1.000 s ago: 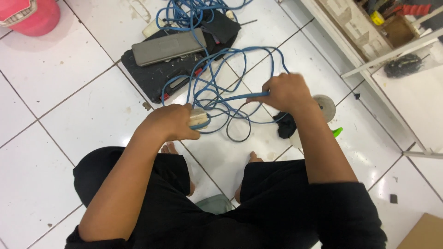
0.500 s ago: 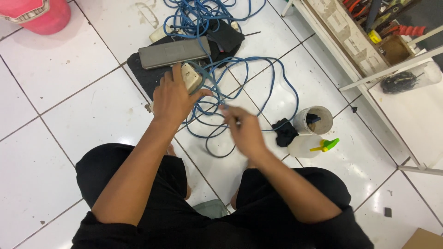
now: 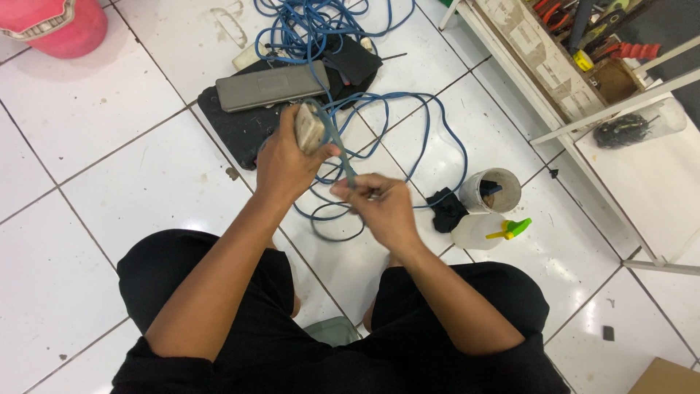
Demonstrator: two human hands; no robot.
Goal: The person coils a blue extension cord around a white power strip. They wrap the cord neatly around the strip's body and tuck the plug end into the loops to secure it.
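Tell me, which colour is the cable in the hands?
Blue. The cable shows best in the head view, coiled on the white floor.

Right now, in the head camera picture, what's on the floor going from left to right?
Pink tub → grey flat box → left hand → right hand → black cloth → round cup → spray bottle's green nozzle.

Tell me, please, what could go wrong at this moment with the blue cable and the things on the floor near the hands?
1. The blue cable lies in loose tangled loops; pulling it between the left hand and right hand may tighten a knot.
2. A loop runs close to the open cup and the spray bottle; a tug could perhaps tip them.
3. The small pale device in the left hand might slip.
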